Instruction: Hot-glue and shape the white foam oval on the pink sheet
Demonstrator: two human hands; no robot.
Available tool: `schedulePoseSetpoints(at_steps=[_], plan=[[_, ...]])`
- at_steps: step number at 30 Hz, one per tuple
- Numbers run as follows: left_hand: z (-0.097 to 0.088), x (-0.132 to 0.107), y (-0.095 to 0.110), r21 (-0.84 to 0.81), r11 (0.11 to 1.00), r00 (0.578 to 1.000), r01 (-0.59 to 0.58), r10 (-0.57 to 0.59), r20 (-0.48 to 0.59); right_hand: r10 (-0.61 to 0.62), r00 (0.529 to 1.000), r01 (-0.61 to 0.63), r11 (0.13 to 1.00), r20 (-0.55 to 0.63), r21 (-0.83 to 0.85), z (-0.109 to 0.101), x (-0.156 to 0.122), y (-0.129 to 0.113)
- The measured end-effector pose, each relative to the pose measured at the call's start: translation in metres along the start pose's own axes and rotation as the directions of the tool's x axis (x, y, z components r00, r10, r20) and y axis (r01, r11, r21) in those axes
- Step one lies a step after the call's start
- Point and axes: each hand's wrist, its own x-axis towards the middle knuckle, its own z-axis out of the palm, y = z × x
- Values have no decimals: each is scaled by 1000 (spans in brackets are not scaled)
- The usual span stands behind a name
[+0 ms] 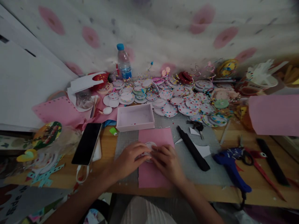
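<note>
A small white round disc [150, 145] with a patterned rim is held just above a pink sheet [156, 180]. My left hand [130, 157] pinches its left side between thumb and fingers. From the right, the bent fingers of my right hand [169, 161] close on the same disc and hide part of it. The pink sheet lies on a grey cutting mat [196, 174]. Behind it stands a shallow white-pink box [135, 127] with a tiny red speck inside.
Many decorated round discs [169, 109] are heaped along the back, near a water bottle [124, 63]. A phone [87, 144] lies left. To the right are a black folded-up long object [193, 149], keys [198, 126], a blue glue gun [233, 165] and scissors [247, 157].
</note>
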Motion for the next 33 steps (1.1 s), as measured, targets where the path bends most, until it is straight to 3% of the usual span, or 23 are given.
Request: schedulePoseSetpoints(at_steps=[7, 15, 33], plan=[[2, -1, 3, 105, 993, 998, -47, 50, -30, 4, 1000, -4, 1000, 2, -7, 0, 0, -1], [2, 3, 1, 228, 973, 1000, 29, -26, -16, 6, 1000, -6, 1000, -3, -8, 0, 2, -1], [15, 0, -2, 153, 987, 991, 48, -28, -127, 5, 1000, -5, 1000, -22, -8, 1, 0, -1]])
